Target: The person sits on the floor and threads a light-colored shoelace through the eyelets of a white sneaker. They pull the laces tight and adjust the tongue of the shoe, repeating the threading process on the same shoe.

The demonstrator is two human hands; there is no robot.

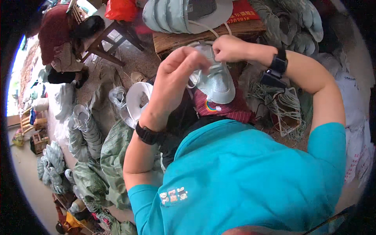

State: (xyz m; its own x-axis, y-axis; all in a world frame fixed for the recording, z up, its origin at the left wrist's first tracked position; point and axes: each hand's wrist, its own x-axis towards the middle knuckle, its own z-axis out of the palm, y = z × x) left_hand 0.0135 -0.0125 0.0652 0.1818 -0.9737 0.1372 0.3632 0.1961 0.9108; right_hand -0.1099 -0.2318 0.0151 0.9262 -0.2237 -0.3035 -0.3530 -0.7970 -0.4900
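A pale grey-white shoe upper [221, 88] with a mesh toe rests toe toward me over my lap, on dark red cloth with a small rainbow patch. My right hand [231, 49] is closed above its ankle opening, gripping a white shoelace [209, 28] that loops up beyond the fist. Over the left side of the same upper hovers my left hand [178, 68], fingers curled in and the tips smeared. Whatever it pinches, if anything, I cannot make out. Beyond my hands, a nested stack of similar uppers [166, 17] lies across a wooden bench [172, 41].
A bundle of pale cords [288, 103] hangs over a frame at my right. Heaped uppers [291, 27] fill the far right. Leftward stand a wooden stool [111, 43], a white ring-shaped piece [137, 100], stacked uppers [88, 133] and green sacks [117, 164]. Another person [56, 35] sits far left.
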